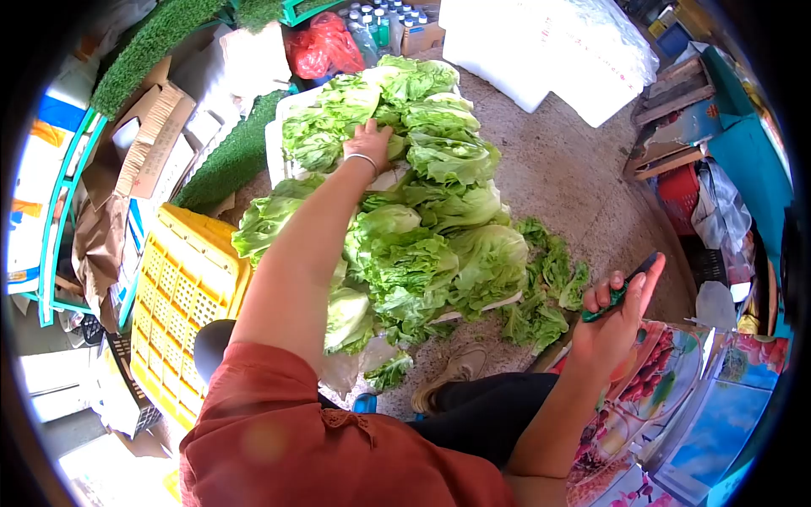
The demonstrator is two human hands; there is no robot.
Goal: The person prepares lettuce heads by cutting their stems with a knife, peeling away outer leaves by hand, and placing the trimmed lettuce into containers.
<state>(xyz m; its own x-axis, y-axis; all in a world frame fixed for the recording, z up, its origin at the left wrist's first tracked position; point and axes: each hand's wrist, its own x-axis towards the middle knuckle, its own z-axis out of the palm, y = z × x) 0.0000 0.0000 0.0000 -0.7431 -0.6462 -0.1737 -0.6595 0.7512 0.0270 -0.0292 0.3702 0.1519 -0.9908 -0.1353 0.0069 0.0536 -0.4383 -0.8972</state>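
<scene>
Heads of green leafy lettuce [405, 262] lie piled in rows on white foam boxes, whose edge [274, 152] shows at the left. My left hand [368, 144], with a bracelet at the wrist, reaches onto the far part of the pile and touches the leaves; its fingers are apart. At the right, my right hand [621, 308] is raised away from the lettuce, its fingers wrapped round a small knife with a green handle [612, 302] and a dark end. Loose lettuce leaves [541, 317] lie on the ground between the pile and my right hand.
A yellow plastic crate [182, 304] stands at the left, near cardboard boxes [152, 144]. Beyond the pile are a red bag [325, 46], bottles [384, 29] and white foam boxes [541, 51]. Printed fruit-patterned boxes [667, 389] stand at the lower right.
</scene>
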